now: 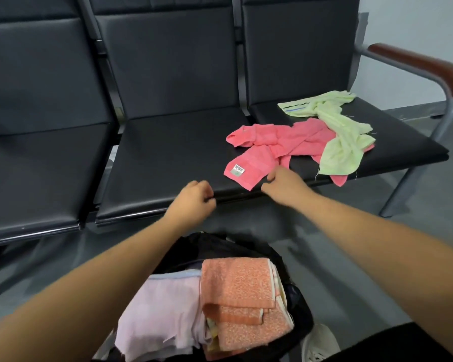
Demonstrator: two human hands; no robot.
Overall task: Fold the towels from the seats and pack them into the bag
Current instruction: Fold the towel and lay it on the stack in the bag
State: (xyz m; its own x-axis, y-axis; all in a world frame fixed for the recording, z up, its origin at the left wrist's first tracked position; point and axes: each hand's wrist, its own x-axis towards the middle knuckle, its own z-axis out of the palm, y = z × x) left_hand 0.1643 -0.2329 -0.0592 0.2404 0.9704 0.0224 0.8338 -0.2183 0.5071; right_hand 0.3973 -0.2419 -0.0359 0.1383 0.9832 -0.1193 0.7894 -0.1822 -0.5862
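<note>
A crumpled pink towel (280, 145) with a barcode label lies across the middle and right seats (168, 152). A light green towel (338, 131) lies partly over its right end. My right hand (285, 185) is at the seat's front edge, loosely curled fingers touching the pink towel's near corner, thumb apart from them. My left hand (194, 197) hovers over the middle seat's front edge, fingers curled, holding nothing. Below my arms a black bag (220, 246) stands open on the floor, with a folded orange towel (243, 291) and a pale lilac towel (162, 309) inside.
The black padded bench has three seats; the left one (37, 173) is bare. A brown armrest (416, 66) on a grey metal frame closes the right end. Grey floor lies in front, and a white shoe (319, 343) shows beside the bag.
</note>
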